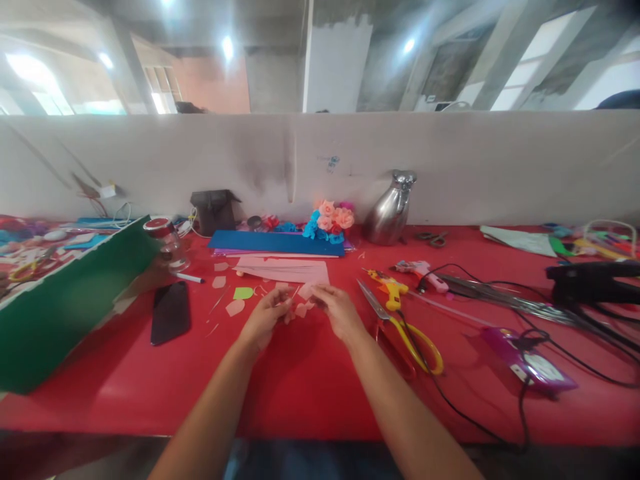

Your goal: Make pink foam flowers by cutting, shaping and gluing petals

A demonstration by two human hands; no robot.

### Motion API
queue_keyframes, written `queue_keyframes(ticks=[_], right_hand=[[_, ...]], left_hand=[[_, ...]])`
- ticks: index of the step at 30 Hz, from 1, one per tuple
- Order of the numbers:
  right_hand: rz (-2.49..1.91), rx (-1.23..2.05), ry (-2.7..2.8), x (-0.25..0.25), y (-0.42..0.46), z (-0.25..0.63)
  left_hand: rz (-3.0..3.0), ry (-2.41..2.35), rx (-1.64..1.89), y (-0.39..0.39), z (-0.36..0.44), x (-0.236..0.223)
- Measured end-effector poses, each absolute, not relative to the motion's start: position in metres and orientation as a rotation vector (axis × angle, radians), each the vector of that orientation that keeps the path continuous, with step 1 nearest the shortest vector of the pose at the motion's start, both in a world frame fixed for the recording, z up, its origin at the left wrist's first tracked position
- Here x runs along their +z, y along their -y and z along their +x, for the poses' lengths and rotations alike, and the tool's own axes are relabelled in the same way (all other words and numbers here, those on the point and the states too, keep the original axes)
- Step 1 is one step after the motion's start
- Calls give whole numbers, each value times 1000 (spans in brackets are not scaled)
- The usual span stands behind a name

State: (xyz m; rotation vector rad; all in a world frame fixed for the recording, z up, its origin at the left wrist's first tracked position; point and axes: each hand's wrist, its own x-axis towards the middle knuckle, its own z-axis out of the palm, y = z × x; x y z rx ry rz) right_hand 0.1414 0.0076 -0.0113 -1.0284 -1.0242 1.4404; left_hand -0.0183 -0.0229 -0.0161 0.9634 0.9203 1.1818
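Note:
Both my hands meet over the middle of the red table (300,380). My left hand (264,319) is pinched on small pink paper petals (295,308) with a thin stick poking up between the fingers. My right hand (339,310) is closed on the same pink pieces from the right. More pink petal pieces (235,307) and a green piece (243,293) lie just left of my hands. Pink paper sheets (287,269) lie right behind them.
Yellow-handled scissors (405,327) and a yellow glue gun (389,287) lie right of my hands, with a pink glue gun (423,273), cables and a purple device (530,363). A black phone (171,311), green board (65,307), jar (167,241), blue sheets (275,242), paper flowers (330,220) and steel jug (390,210) stand behind.

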Motion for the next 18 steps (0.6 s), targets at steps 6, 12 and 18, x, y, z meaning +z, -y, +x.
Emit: queue_keyframes(ticks=[6,12,18], right_hand=[[-989,1477,1077,-13,-5,137],[-997,1507,1058,-12,-2,134],[-966,1506,1100,-12,-2,133]], left_hand=[[1023,-913,1123,23,-19,-18],[1038,-924,1149,24,-19,-15],[989,-928,1154,22,-22,-16]])
